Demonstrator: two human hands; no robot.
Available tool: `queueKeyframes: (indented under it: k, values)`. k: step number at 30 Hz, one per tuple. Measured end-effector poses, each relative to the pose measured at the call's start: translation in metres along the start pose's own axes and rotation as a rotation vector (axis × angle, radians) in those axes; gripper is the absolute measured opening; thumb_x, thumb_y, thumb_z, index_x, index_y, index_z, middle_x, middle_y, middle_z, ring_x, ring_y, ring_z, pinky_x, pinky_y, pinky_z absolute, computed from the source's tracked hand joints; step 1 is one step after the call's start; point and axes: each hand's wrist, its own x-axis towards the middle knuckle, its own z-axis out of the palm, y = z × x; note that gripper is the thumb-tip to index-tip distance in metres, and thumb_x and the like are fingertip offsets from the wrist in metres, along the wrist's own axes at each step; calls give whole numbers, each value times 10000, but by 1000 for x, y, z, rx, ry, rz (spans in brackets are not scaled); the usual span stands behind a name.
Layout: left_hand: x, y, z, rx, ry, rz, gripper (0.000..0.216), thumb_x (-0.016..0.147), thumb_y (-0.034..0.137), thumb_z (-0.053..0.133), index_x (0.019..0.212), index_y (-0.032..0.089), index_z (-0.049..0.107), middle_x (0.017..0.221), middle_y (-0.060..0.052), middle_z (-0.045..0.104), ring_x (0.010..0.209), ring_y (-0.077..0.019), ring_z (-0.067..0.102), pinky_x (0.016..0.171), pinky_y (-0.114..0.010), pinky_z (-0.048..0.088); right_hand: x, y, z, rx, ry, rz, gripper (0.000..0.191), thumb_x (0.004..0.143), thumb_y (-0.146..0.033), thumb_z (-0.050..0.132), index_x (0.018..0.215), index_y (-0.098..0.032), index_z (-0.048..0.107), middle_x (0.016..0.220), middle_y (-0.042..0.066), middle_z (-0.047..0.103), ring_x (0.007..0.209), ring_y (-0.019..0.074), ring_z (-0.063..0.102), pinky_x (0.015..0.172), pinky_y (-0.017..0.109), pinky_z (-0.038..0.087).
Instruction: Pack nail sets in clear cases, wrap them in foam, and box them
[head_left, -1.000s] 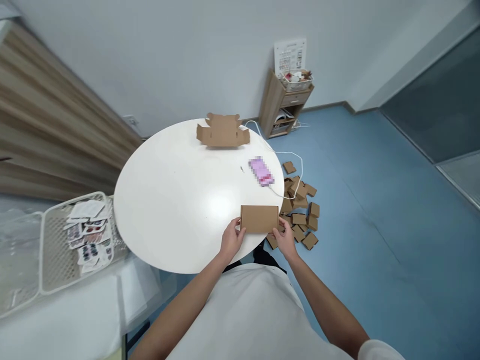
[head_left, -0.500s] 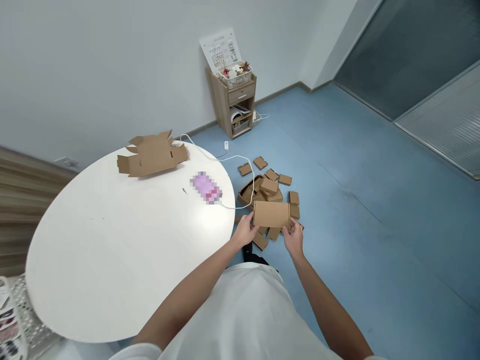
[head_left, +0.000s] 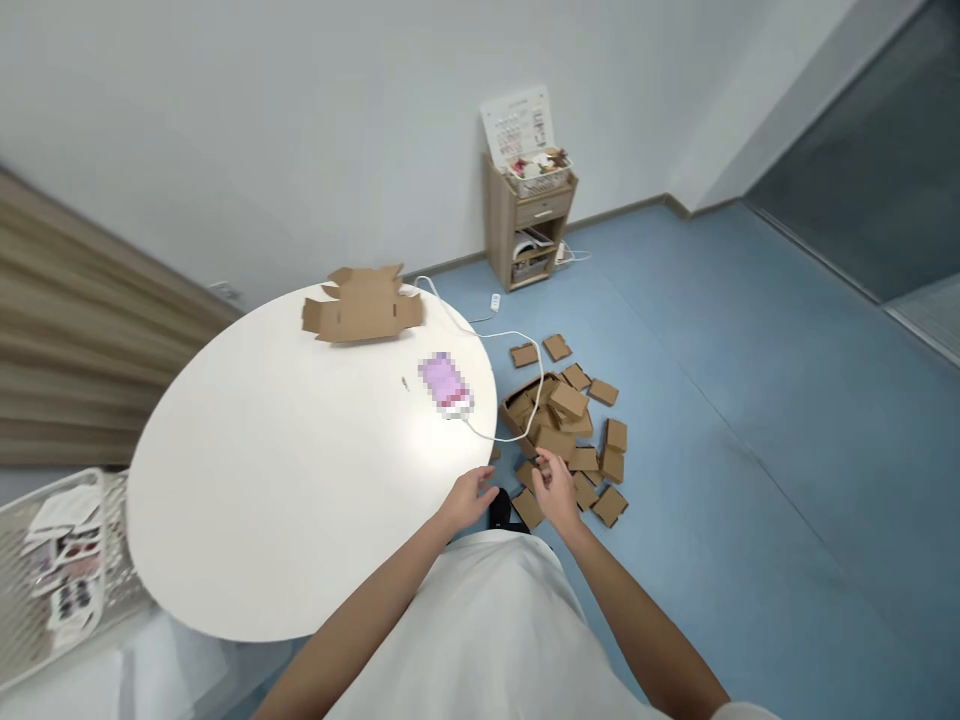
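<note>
My left hand (head_left: 468,497) hovers at the near right edge of the round white table (head_left: 285,480), fingers loosely apart and holding nothing. My right hand (head_left: 556,488) is just beside it, over the blue floor, fingers spread and empty. Below and beyond the right hand lies a pile of small folded cardboard boxes (head_left: 571,425) on the floor. A flat unfolded cardboard blank (head_left: 362,308) lies at the table's far edge. A pink phone (head_left: 445,383) with a white cable (head_left: 517,345) rests on the table near its right edge.
A white mesh basket (head_left: 52,570) with printed packets stands at the left. A small wooden cabinet (head_left: 529,225) with a basket on top is against the far wall. Striped curtain at left, glass partition at far right.
The folded box that both hands held is gone from them; it was carried right off the table over the floor pile. Both hands are now empty and open.
</note>
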Motion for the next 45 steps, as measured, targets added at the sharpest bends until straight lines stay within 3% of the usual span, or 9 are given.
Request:
queueKeyframes:
  k: [4, 9, 15, 22, 28, 32, 37, 45]
  values:
    - [-28, -29, -28, -102, 226, -131, 398, 743, 330, 507, 1098, 151, 523, 1033, -100, 610, 787, -161, 615, 736, -316, 488, 47, -52, 35, -217, -284, -226, 453, 799, -369, 431, 1236, -251, 412, 792, 37, 558, 693, 172, 534, 667, 293, 424]
    - [-58, -53, -44, -193, 431, -277, 395, 756, 366, 479, 1096, 168, 519, 1002, -83, 614, 783, -155, 611, 753, -320, 485, 102, -101, 85, -504, -450, -291, 504, 788, -433, 477, 1249, -251, 388, 747, 62, 600, 750, 222, 561, 685, 308, 381]
    - [-86, -61, -42, -296, 537, -419, 422, 739, 418, 492, 1073, 164, 541, 989, -82, 618, 784, -164, 608, 738, -319, 484, 133, -117, 128, -888, -603, -268, 589, 814, -507, 383, 1309, -219, 246, 862, 91, 621, 852, 246, 574, 719, 334, 371]
    - [-100, -59, -44, -321, 607, -431, 400, 749, 410, 486, 1060, 167, 554, 953, -76, 625, 770, -164, 602, 717, -324, 486, 138, -122, 136, -982, -605, -272, 555, 836, -509, 333, 1288, -200, 247, 881, 100, 629, 835, 242, 585, 685, 322, 372]
    - [-114, -66, -66, -258, 642, -349, 377, 765, 392, 471, 1063, 175, 550, 963, -74, 623, 764, -160, 601, 687, -316, 487, 107, -142, 140, -947, -516, -361, 523, 845, -498, 325, 1282, -216, 265, 812, 69, 633, 779, 229, 597, 645, 298, 362]
    - [-140, -79, -90, -199, 684, -276, 368, 777, 366, 460, 1086, 182, 541, 994, -78, 615, 788, -163, 597, 690, -310, 488, 66, -161, 165, -931, -547, -440, 501, 855, -452, 335, 1290, -214, 259, 715, 39, 620, 700, 200, 596, 587, 268, 340]
    - [-206, -120, -125, -163, 739, -247, 390, 785, 359, 443, 1127, 187, 519, 1041, -80, 601, 825, -168, 586, 700, -304, 480, -1, -190, 226, -914, -601, -575, 446, 856, -388, 354, 1269, -231, 296, 733, 22, 621, 677, 175, 584, 560, 249, 319]
    - [-349, -220, -175, -291, 944, -447, 454, 712, 391, 539, 1114, 179, 539, 1131, -110, 571, 939, -232, 568, 746, -318, 460, -110, -248, 343, -954, -870, -821, 386, 834, -330, 397, 1209, -242, 392, 871, 36, 625, 739, 169, 575, 561, 249, 334]
